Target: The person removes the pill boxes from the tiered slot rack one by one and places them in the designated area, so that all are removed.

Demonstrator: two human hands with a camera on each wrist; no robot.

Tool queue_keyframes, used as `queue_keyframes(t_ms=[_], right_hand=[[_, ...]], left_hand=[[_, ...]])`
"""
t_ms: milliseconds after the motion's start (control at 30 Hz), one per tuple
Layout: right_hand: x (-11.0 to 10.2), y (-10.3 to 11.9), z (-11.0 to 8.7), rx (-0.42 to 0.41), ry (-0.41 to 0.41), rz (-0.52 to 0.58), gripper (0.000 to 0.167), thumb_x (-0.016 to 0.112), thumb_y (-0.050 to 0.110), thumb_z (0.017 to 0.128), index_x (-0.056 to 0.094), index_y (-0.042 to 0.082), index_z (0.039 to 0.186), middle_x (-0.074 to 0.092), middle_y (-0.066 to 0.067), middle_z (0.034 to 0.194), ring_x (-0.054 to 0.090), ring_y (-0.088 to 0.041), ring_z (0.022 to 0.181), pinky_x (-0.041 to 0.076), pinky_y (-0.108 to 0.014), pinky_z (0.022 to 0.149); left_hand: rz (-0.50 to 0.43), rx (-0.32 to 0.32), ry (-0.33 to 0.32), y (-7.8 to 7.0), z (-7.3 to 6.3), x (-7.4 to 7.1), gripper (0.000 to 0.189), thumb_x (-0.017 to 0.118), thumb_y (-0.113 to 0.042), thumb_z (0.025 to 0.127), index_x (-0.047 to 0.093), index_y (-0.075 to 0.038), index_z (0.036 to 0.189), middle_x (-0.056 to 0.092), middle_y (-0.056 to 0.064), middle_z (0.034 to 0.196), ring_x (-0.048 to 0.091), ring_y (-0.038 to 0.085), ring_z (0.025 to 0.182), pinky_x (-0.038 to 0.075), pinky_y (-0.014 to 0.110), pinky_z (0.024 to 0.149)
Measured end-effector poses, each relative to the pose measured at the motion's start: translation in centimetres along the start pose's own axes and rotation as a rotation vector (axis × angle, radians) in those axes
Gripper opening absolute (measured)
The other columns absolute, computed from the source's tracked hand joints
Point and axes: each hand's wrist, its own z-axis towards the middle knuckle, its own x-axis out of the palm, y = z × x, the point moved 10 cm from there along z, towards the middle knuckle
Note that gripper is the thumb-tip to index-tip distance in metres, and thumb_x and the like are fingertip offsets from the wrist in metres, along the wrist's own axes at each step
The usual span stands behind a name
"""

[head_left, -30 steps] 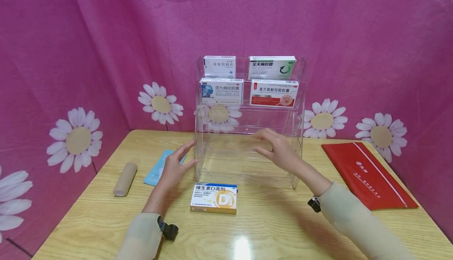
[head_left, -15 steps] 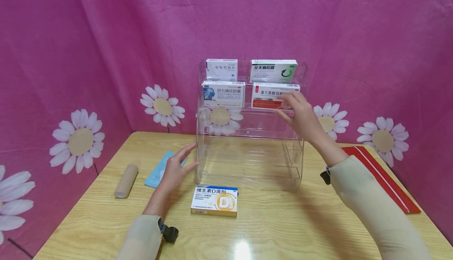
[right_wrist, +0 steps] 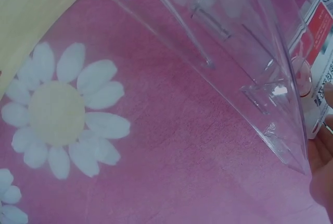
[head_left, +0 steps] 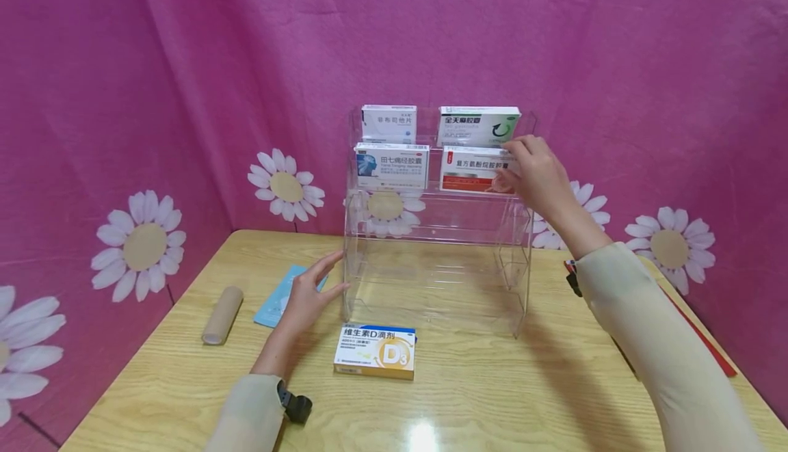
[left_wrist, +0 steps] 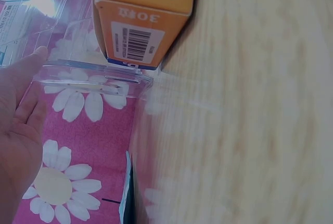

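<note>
A clear tiered display rack (head_left: 431, 233) stands on the table with medicine boxes in its upper two tiers. My right hand (head_left: 542, 175) grips the right end of the red-and-white medicine box (head_left: 470, 170) in the second tier, thumb on its front and fingers at the top corner. In the right wrist view that box (right_wrist: 318, 41) shows at the right edge, partly cut off. My left hand (head_left: 308, 295) touches the rack's left side with fairly straight fingers. In front of the rack lies an orange-and-white vitamin D box (head_left: 374, 351), whose barcoded end (left_wrist: 138, 39) shows in the left wrist view.
Also in the rack are a green-and-white box (head_left: 477, 126), a white box (head_left: 389, 124) and a blue-and-white box (head_left: 392, 166). A cardboard-coloured tube (head_left: 223, 315) and a light blue packet (head_left: 277, 301) lie at left. A red folder (head_left: 702, 332) is mostly behind my right sleeve.
My right hand has risen from the rack's lower middle to the red-and-white box and now grips its right end. My left hand has stayed at the rack's side.
</note>
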Motion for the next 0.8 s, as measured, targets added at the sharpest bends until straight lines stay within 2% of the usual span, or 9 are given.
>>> queue_keyframes(t_ms=[167,367,800], right_hand=[[0.25,-0.07,0.08,-0.01,0.016,-0.014,0.031,0.074,0.001,0.083,0.061,-0.005,0.11,0.06,-0.022,0.112,0.056,-0.037,0.104,0.055,-0.052,0.09],[0.16,-0.08,0.21,-0.008,0.023,0.009,0.029,0.072,-0.002,0.083,0.061,-0.004,0.11,0.061,-0.022,0.114,0.057,-0.037,0.107,0.055,-0.052,0.094],[0.32,-0.13,0.53,0.022,0.121,0.046,0.026,0.069,-0.002,0.087,0.059,-0.001,0.111,0.063,-0.021,0.114,0.055,-0.037,0.109,0.05,-0.054,0.098]], left_hand=[[-0.005,0.007,0.001,-0.08,-0.03,0.03,0.06,0.073,-0.009,0.087,0.05,-0.014,0.143,0.051,0.012,0.148,0.046,0.033,0.138,0.041,0.042,0.115],[0.009,0.012,-0.006,-0.14,0.01,-0.04,0.061,0.073,-0.011,0.087,0.05,-0.014,0.143,0.051,0.012,0.148,0.047,0.034,0.138,0.041,0.045,0.115],[0.013,-0.007,-0.01,0.0,0.02,-0.07,0.059,0.073,-0.012,0.088,0.051,-0.014,0.143,0.05,0.011,0.149,0.047,0.034,0.138,0.042,0.044,0.115]])
